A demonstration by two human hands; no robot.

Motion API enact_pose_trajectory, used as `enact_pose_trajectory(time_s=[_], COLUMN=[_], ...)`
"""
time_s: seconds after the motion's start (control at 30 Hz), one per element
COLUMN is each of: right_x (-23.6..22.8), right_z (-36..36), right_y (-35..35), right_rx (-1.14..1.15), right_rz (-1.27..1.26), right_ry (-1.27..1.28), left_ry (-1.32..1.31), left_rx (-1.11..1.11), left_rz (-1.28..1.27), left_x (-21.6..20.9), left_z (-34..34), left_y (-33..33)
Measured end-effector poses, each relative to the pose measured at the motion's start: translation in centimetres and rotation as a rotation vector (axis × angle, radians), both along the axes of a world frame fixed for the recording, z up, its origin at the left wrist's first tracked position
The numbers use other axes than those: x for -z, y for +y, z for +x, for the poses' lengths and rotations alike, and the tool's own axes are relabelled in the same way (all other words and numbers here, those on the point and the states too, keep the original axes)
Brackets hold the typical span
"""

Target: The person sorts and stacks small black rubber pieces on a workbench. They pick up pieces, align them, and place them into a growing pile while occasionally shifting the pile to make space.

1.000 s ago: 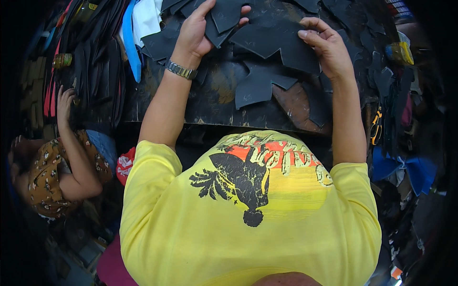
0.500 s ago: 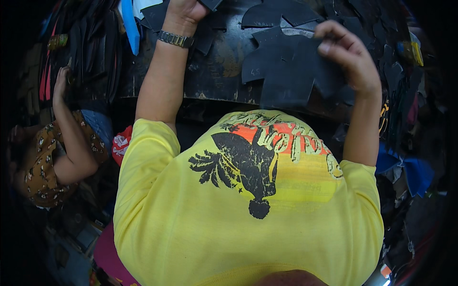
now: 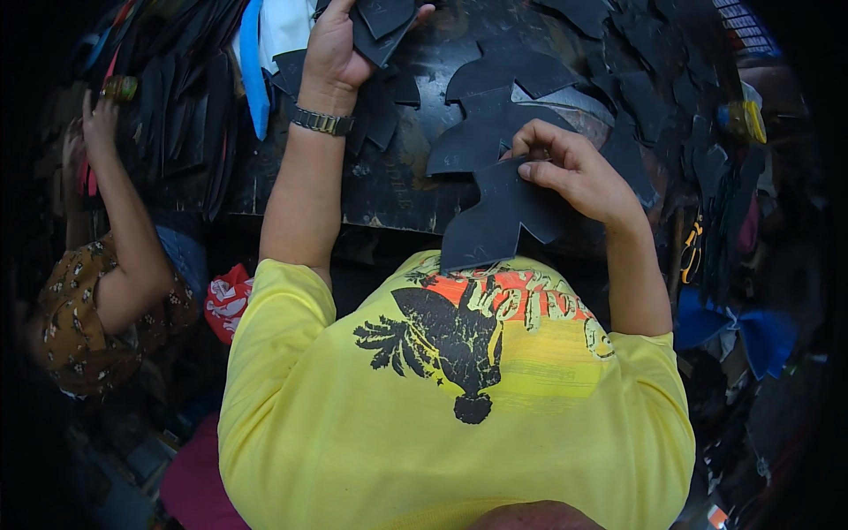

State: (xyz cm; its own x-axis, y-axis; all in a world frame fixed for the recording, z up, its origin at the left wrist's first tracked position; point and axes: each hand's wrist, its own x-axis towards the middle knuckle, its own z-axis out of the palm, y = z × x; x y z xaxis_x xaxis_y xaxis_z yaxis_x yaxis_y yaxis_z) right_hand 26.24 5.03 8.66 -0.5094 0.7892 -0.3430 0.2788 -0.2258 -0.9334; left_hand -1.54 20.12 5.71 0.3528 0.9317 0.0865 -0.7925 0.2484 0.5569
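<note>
My left hand, with a metal watch at its wrist, is closed on a few flat black cut-out pieces near the top edge. My right hand pinches the upper edge of another black cut-out piece between thumb and fingers. That piece has curved sides and a notch, and it hangs over the table's near edge, in front of my yellow shirt. Just beyond my right hand, more black pieces of like shape lie overlapping on the dark table.
Black pieces are heaped at the table's right. Tall dark strips and a blue strip stand at the left. There a co-worker in a brown patterned top raises their arms. Yellow-handled snips hang at the right.
My right hand has moved left and toward me, and now grips a black piece over the table edge. My left hand shows lower in the view, still holding its pieces.
</note>
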Motion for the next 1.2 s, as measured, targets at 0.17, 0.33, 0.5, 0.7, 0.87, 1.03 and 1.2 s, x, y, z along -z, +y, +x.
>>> enact_pose_trajectory(time_s=[0.17,0.33,0.5,0.7,0.87,1.03,1.2], right_x=[-0.6,-0.5,0.2,-1.0,-0.6,1.3,2.3], right_z=[-0.5,-1.2,-2.3,-0.8,1.3,0.8,-1.6], right_y=[1.3,0.0,-1.0,1.3,6.6,10.7,12.8], right_rx=[0.139,0.095,0.160,0.349,0.427,0.198,0.210], right_rz=[0.145,0.334,0.648,0.861,0.877,0.795,0.683], right_ry=[-0.008,-0.206,-0.456,-0.485,-0.579,-0.664,-0.617], left_ry=[-0.080,-0.048,-0.038,-0.028,0.000,-0.045,-0.066], left_rx=[0.060,0.026,0.024,0.000,-0.010,0.013,0.040], left_rz=[0.002,-0.021,-0.041,-0.065,-0.036,-0.050,0.109], left_x=[-0.2,-0.6,-0.7,-0.5,-0.2,0.1,-1.3], left_z=[-0.3,-0.4,-0.2,-0.2,-0.2,-0.6,-1.6], left_y=[0.2,-0.3,-0.6,-0.3,0.0,0.2,0.1])
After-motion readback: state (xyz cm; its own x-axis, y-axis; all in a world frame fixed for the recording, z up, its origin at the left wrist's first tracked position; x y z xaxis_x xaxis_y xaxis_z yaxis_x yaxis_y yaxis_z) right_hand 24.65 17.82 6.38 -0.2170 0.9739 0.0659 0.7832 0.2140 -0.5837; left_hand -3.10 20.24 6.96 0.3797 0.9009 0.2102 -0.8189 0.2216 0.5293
